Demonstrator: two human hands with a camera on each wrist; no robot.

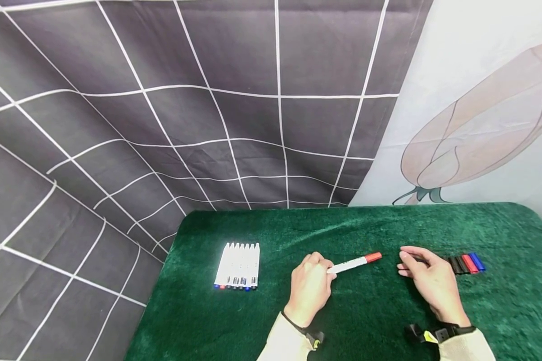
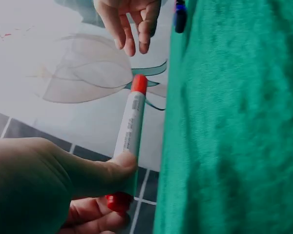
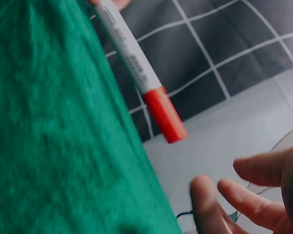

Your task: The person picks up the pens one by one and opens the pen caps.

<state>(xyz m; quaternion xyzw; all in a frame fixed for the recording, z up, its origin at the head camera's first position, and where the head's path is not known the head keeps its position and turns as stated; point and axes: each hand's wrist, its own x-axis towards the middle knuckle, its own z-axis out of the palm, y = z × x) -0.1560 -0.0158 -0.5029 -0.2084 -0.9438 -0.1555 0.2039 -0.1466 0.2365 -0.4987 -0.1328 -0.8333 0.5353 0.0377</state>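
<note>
My left hand (image 1: 310, 289) pinches a white marker (image 1: 350, 264) by its rear, thumb along the barrel. The marker's red cap (image 1: 373, 256) is on and points toward my right hand (image 1: 433, 283). In the left wrist view the marker's red end plug (image 2: 119, 202) shows beneath the thumb. My right hand holds nothing; its fingers are slightly bent, a short way from the red cap (image 3: 166, 116) in the right wrist view. Beside and partly behind that hand lies a row of black, red and blue marker caps (image 1: 469, 262).
Several white uncapped markers (image 1: 238, 265) lie side by side at the left, tapered ends away from me, coloured ends near. A green plush cloth (image 1: 343, 230) covers the table. Dark gridded fabric (image 1: 235, 115) hangs behind and at the left, with a white flower-printed sheet (image 1: 469, 125) at the right.
</note>
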